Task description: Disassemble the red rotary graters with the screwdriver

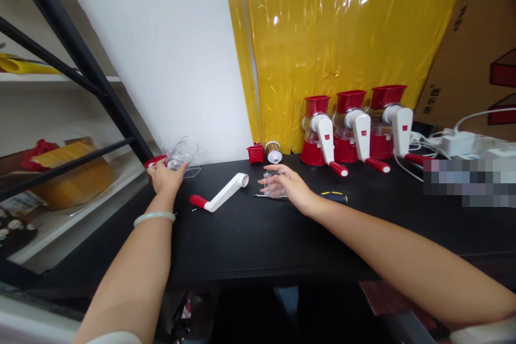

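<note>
Both hands are at work over the counter (250, 242), well apart. Left, the left hand (163, 173) is closed around the near end of a clear body (184, 149), where a red base (152, 161) shows beside the fingers. Nearer the middle, the right hand (288, 187) has its fingers half curled about a clear cup (274, 185); the plastic is so transparent that I cannot tell whether it is gripped or only touched.

Between them lies a loose crank (226, 193). Behind, a drum (274, 153) and a red cap (255, 153) sit side by side, and a screwdriver (336, 196) lies beneath the right hand.

Three graters (363, 134) stand whole in a row, cranks on. Against those, this set looks far from whole: crank, drum and cap are all separate from the body.

Black and plain, the counter backs onto a white panel (161, 54) and a glossy yellow sheet (342, 27). A carton (455, 64) and a white plug (458, 143) are at right, a shelf (44, 78) at left.
</note>
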Demonstrator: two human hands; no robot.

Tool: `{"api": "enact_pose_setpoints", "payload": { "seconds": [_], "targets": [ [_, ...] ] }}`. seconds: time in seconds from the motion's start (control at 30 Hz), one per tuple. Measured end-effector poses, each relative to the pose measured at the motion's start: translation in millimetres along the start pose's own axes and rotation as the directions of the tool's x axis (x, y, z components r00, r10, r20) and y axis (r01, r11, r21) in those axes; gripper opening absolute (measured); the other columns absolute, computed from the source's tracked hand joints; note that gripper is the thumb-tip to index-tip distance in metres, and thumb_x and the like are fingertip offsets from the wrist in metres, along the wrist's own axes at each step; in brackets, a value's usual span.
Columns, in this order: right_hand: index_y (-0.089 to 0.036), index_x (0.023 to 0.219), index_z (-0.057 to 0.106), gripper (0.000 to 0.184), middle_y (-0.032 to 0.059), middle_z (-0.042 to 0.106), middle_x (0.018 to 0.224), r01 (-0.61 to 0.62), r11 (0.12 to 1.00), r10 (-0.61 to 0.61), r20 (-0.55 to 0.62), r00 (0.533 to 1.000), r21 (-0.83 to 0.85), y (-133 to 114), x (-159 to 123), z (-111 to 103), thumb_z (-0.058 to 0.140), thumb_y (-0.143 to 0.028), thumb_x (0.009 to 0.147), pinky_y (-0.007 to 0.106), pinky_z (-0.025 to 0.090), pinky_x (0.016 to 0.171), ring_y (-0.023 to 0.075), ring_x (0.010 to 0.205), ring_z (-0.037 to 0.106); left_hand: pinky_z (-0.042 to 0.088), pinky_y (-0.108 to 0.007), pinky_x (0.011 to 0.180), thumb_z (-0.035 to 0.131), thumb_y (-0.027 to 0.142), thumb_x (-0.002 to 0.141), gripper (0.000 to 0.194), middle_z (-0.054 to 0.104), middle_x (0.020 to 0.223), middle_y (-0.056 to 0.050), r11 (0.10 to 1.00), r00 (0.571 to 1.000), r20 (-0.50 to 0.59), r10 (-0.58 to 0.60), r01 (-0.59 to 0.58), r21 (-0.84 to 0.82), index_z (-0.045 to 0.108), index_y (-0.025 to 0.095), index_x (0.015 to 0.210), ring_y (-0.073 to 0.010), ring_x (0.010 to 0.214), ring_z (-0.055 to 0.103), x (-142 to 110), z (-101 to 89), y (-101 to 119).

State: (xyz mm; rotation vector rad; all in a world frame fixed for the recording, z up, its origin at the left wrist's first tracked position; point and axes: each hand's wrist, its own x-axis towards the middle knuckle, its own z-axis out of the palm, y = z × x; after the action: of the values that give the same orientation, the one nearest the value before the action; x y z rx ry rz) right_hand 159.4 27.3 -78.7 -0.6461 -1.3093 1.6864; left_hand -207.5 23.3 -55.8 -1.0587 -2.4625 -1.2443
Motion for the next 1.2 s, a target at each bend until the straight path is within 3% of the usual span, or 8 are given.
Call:
{"api": "enact_pose_setpoints", "payload": {
  "seconds": [0.33,0.47,0.53,0.57,0.67,0.73,1.0,1.2],
  "targets": [
    [-0.02,0.107,0.055,0.025,0.006,0.074,0.087,0.013,1.0,-0.012,0.023,1.0,-0.021,0,-1,-1,0.045,-0.025,0.084,0.03,0.051,0.063,0.016,0.069,0.07,0.042,-0.051,0.1,0.072,0.056,0.067,0.09,0.037,0.138,-0.026,1.0,0.987,-0.162,-0.008,0.009,0.006,0.037,0.01,0.136,-0.0402,0.12,0.05,-7,-5.9,10],
    [-0.019,0.111,0.054,0.026,0.0062,0.074,0.086,0.03,0.999,-0.028,0.042,0.999,-0.032,-1,-2,0,0.043,-0.025,0.088,0.03,0.052,0.065,0.0156,0.068,0.07,0.046,-0.043,0.096,0.061,0.05,0.08,0.061,0.047,0.128,-0.019,0.957,0.927,-0.274,0.255,-0.283,-0.068,0.047,0.01,0.124,-0.0283,0.107,0.057,-27,-14.1,47],
    [-0.018,0.111,0.053,0.026,0.0057,0.074,0.08,0.034,0.998,-0.031,0.057,0.998,-0.045,0,-2,0,0.042,-0.026,0.089,0.03,0.052,0.064,0.0152,0.062,0.069,0.052,-0.037,0.081,0.055,0.047,0.086,0.046,0.056,0.112,-0.012,0.856,0.877,-0.117,0.466,-0.48,-0.191,0.052,0.014,0.118,-0.0197,0.085,0.06,-53,-15.2,72],
    [-0.018,0.112,0.052,0.026,0.0053,0.074,0.077,0.036,0.998,-0.032,0.069,0.997,-0.056,0,-2,0,0.042,-0.027,0.09,0.031,0.052,0.063,0.015,0.057,0.068,0.052,-0.034,0.075,0.054,0.046,0.087,0.04,0.059,0.103,-0.009,0.769,0.797,0.018,0.604,-0.576,-0.278,0.055,0.016,0.113,-0.0178,0.08,0.06,-69,-15.1,85],
    [-0.017,0.108,0.051,0.023,0.0024,0.071,0.066,0.051,0.996,-0.045,0.086,0.995,-0.074,2,0,-1,0.043,-0.03,0.091,0.03,0.052,0.057,0.0145,0.048,0.063,0.052,-0.031,0.077,0.066,0.045,0.08,0.038,0.059,0.107,-0.007,0.409,0.318,0.26,0.912,-0.764,-0.499,0.063,0.023,0.111,-0.0186,0.093,0.06,-121,-14.5,114],
    [-0.018,0.104,0.052,0.021,0.0007,0.069,0.063,0.07,0.995,-0.065,0.072,0.995,-0.073,3,1,-2,0.046,-0.034,0.09,0.028,0.051,0.054,0.0138,0.048,0.063,0.051,-0.034,0.083,0.07,0.046,0.076,0.046,0.059,0.11,-0.008,0.306,0.22,0.221,0.95,-0.803,-0.511,0.061,0.023,0.115,-0.0204,0.1,0.059,-147,-15.1,124],
    [-0.019,0.098,0.054,0.023,-0.001,0.064,0.063,0.047,0.995,-0.05,-0.029,0.998,-0.091,3,3,-2,0.043,-0.038,0.093,0.025,0.049,0.054,0.0121,0.052,0.062,0.05,-0.028,0.073,0.062,0.034,0.086,0.016,0.065,0.088,-0.005,0.217,0.135,0.196,0.971,-0.843,-0.492,0.065,0.018,0.089,-0.0146,0.081,0.062,-158,-12.2,121],
    [-0.019,0.096,0.055,0.021,0.0,0.064,0.072,0.041,0.99,-0.045,-0.028,0.999,-0.135,5,4,-2,0.043,-0.036,0.093,0.022,0.047,0.052,0.0101,0.056,0.061,0.05,-0.024,0.069,0.065,0.035,0.084,0.018,0.065,0.089,-0.005,0.304,0.202,0.246,0.948,-0.802,-0.514,0.067,0.018,0.089,-0.0118,0.073,0.062,-140,-15.6,116]
  ]
}}
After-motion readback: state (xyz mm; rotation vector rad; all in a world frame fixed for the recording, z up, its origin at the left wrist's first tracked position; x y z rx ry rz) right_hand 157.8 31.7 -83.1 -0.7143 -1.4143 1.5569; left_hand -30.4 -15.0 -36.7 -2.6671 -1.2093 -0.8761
